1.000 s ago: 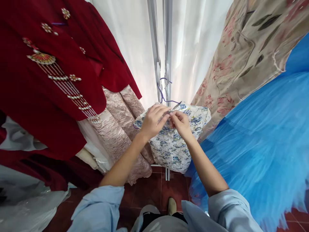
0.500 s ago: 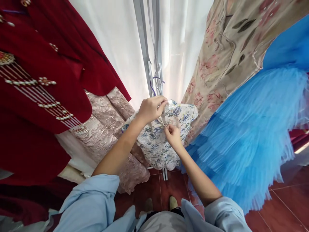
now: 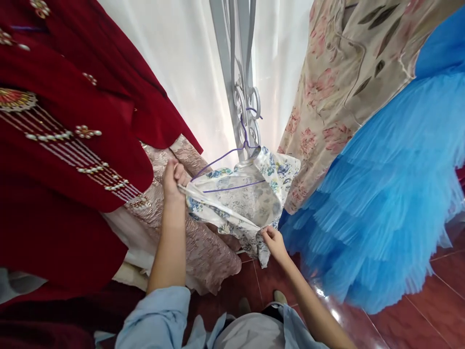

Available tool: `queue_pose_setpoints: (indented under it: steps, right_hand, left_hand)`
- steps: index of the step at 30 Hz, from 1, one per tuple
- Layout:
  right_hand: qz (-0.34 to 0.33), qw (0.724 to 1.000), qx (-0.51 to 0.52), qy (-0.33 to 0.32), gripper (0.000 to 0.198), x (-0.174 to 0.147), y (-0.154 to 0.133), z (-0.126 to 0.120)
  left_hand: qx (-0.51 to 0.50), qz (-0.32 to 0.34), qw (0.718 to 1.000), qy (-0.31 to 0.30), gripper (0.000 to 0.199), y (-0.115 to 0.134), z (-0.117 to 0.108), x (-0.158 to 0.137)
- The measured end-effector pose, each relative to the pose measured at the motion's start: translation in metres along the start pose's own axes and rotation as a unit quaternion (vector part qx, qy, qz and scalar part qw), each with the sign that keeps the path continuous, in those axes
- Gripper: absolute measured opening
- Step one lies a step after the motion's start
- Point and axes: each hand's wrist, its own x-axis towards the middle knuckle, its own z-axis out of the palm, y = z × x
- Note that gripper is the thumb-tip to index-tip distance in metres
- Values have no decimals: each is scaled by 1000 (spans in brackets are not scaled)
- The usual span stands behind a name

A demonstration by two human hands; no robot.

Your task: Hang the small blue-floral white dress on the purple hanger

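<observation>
A white shirt (image 3: pixel 236 198) with a blue floral print hangs from a purple wire hanger (image 3: pixel 244 133), its front pulled wide so the inside shows. My left hand (image 3: pixel 174 182) is closed on one front edge of the shirt and holds it out to the left. Lower and to the right, my right hand (image 3: pixel 273 241) pinches the shirt's edge near the bottom. Between the two hands the cloth is stretched in a taut line. The left side of the hanger is bare, while the right shoulder of the shirt still covers the other side.
A metal stand (image 3: pixel 241 63) carries the hanger before a white curtain (image 3: pixel 174 63). At left hang a dark red garment (image 3: pixel 101 145) with beads and a pink textured one (image 3: pixel 207 247). A beige floral garment (image 3: pixel 319 111) and a blue tulle dress (image 3: pixel 370 184) hang right, above red tiles (image 3: pixel 425 291).
My left hand has moved left and pulled the shirt's front open, off the hanger's left arm. My right hand has gone lower and slightly right. The hanger now shows.
</observation>
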Motion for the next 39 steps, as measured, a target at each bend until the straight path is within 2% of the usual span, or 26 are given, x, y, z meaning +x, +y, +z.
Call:
queue_pose_setpoints:
  steps: [2, 3, 5, 6, 8, 9, 11, 13, 15, 17, 19, 20, 22, 23, 25, 27, 29, 32, 36, 39]
  right_hand:
    - [-10, 999, -32, 6, 31, -6, -3, 4]
    - [-24, 998, -49, 26, 32, -9, -7, 6]
    - [-69, 994, -71, 41, 53, -13, -18, 9]
    - [-90, 993, -71, 14, 64, -14, -26, 9]
    - [-105, 986, -51, -122, 69, -14, -43, 6]
    - [-94, 972, -37, -213, 64, -14, -51, 3]
    - [-55, 931, -17, -359, 49, -12, -66, -9]
    - [-25, 915, -13, -404, 39, -10, -78, -28]
    - [-9, 917, -7, -399, 36, -7, -86, -54]
    - [9, 904, 11, -426, 36, -1, -93, -86]
    - [37, 888, 30, -457, 36, 8, -100, -121]
    - [52, 891, 35, -450, 35, 14, -104, -139]
    - [69, 918, 44, -389, 35, 28, -114, -173]
    - [70, 933, 49, -350, 35, 36, -120, -189]
    - [63, 950, 43, -304, 35, 52, -134, -215]
    - [49, 951, 9, -306, 33, 66, -148, -233]
    - [31, 944, -35, -328, 30, 77, -160, -240]
    - [-4, 940, -64, -334, 31, 88, -170, -234]
    - [-60, 952, -55, -294, 35, 99, -172, -213]
    - [-85, 960, -53, -262, 37, 108, -168, -202]
  left_hand:
    - [-19, 1, 1000, 16, 42, -15, -5, -31]
    - [-24, -6, 1000, 18, 45, -23, 2, -50]
    - [-43, -52, 997, 22, 47, -37, 31, -91]
    - [-68, -108, 991, 33, 46, -42, 52, -112]
    - [-91, -208, 973, 41, 42, -49, 96, -147]
    - [-79, -227, 970, 25, 40, -49, 117, -160]
    - [-13, -216, 974, -72, 37, -47, 150, -176]
    - [55, -189, 959, -206, 36, -44, 169, -181]
    - [57, -195, 926, -319, 40, -45, 176, -186]
    - [5, -247, 890, -384, 50, -51, 174, -199]
    - [-34, -320, 852, -412, 59, -60, 169, -221]
    - [-34, -353, 836, -418, 59, -63, 164, -233]
    - [0, -392, 820, -416, 53, -65, 152, -253]
    - [21, -399, 823, -404, 49, -63, 144, -258]
    - [60, -390, 845, -360, 40, -52, 124, -255]
    - [97, -358, 875, -312, 34, -34, 99, -236]
    - [144, -304, 904, -266, 32, -16, 74, -209]
    - [170, -238, 936, -195, 30, 3, 47, -164]
    - [70, -200, 974, -76, 28, -8, 40, -113]
    - [-1, -225, 974, -27, 30, -26, 51, -87]
